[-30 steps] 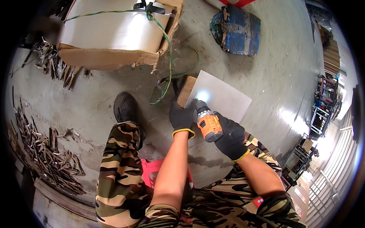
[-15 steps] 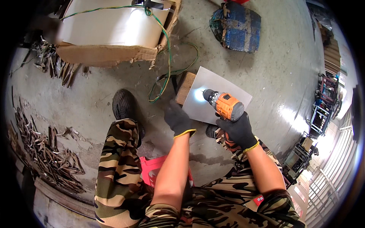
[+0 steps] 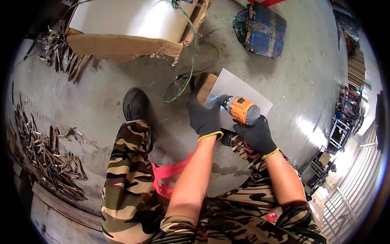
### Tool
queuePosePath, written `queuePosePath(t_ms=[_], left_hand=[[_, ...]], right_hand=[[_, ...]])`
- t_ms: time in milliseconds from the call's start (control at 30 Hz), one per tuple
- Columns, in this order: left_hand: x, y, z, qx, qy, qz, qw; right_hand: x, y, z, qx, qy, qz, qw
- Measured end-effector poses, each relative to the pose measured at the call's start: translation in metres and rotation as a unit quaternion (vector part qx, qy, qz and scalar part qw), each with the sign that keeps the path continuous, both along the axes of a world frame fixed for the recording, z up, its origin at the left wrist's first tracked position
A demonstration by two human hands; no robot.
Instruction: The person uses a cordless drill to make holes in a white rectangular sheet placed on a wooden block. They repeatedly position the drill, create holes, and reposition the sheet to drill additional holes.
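1. Because a torn carton [image 3: 122, 46] holding pale sheeting stands on the floor [image 3: 308, 73] at the upper left, any swing of the work that way would probably be blocked.
2. Dark scrap strips [image 3: 53, 158] lie heaped at far left, well apart from the hands; a taped blue bundle [image 3: 266, 32] sits ahead, beyond the work.
3. Directly in front of the person, the flat grey sheet [image 3: 239, 87] overlaps a wooden block; its right side looks poorly backed, so drilling pressure could tip or spin it, perhaps onto the right shoe [image 3: 227, 139].
4. Wrapped in the gloved right hand's [image 3: 258, 135] grip, the orange drill [image 3: 245, 110] points at the sheet's left part; leaning it could make the nose skid.
5. At that same edge, the gloved left hand [image 3: 204, 116] has its fingers partly hidden; whether its grip is closed I cannot tell. So near the nose, a slip could catch the glove.
6. Partly covered, the wooden block [image 3: 206, 87] might shift under load.
7. Beside it loops a thin green-and-yellow cord [image 3: 195, 38], close enough to snag.
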State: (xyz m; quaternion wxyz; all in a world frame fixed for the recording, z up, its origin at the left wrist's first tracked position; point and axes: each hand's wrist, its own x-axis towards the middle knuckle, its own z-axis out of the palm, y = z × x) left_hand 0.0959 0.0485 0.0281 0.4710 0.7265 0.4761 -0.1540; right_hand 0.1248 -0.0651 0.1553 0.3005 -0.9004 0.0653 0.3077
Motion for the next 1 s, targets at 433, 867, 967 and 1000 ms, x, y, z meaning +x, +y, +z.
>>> queuePosePath(t_ms=[433,867,967,1000], left_hand=[[0.003,0.001,0.002,-0.021,0.024,0.028,0.999],[-0.004,0.018,-0.006,-0.165,0.011,-0.001,0.986],[-0.003,0.016,-0.003,-0.163,-0.016,0.002,0.987],[-0.001,0.017,-0.003,-0.161,-0.004,-0.012,0.987]], right_hand=[[0.014,-0.004,0.001,-0.047,-0.002,0.074,0.996],[0.114,0.032,0.011,-0.182,0.059,0.371,0.909],[0.133,0.036,0.004,-0.176,0.109,0.392,0.896],[0.137,0.041,0.006,-0.191,0.132,0.389,0.891]])
